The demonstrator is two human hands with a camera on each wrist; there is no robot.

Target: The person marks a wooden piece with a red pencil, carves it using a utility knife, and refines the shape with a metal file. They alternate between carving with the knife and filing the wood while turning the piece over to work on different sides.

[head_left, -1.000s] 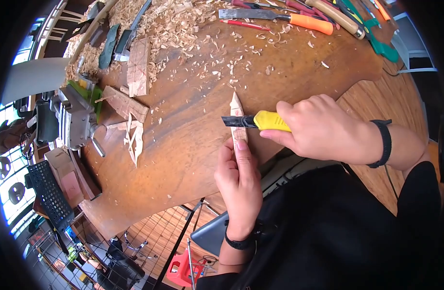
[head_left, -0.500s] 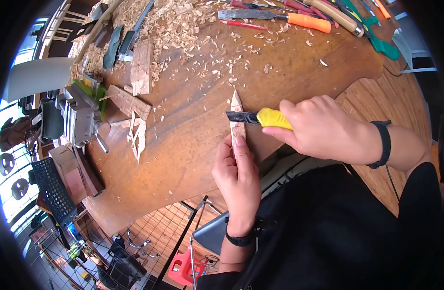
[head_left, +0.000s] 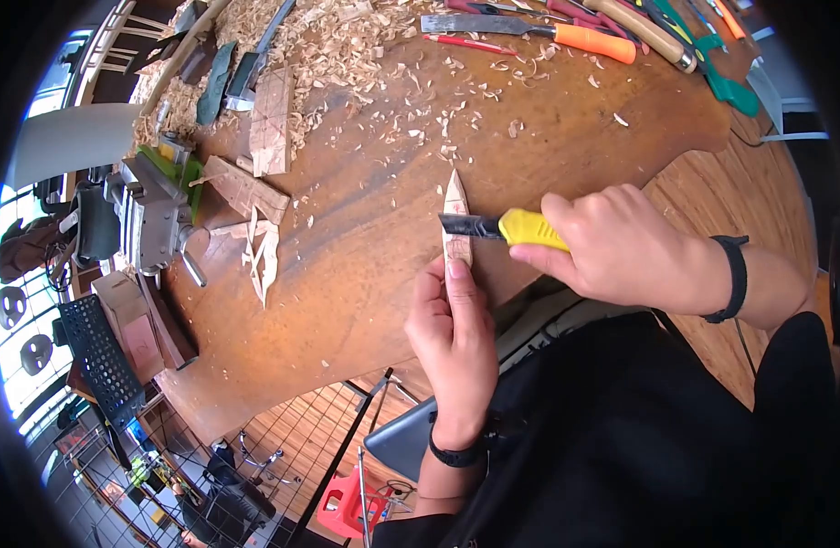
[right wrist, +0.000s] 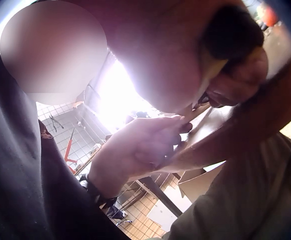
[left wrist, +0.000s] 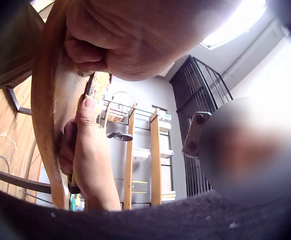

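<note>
In the head view, my left hand pinches the lower end of a slim pointed wood strip between thumb and fingers. Its tip points away from me over the table, and reddish pencil-like marks show on its face. My right hand grips a yellow utility knife, whose dark blade lies across the strip just above the left thumb. From the left wrist, the right hand appears below the strip's pale edge. The right wrist view shows the left hand close to the knife hand.
Wood shavings heap at the table's back left. An orange-handled chisel, a red pencil and several other tools lie at the back. A metal vise, wood offcuts and cut thin pieces are at the left.
The blade has drawn back slightly to the right across the strip, so less of its tip sticks out past the strip's left edge. Both hands keep their holds.
</note>
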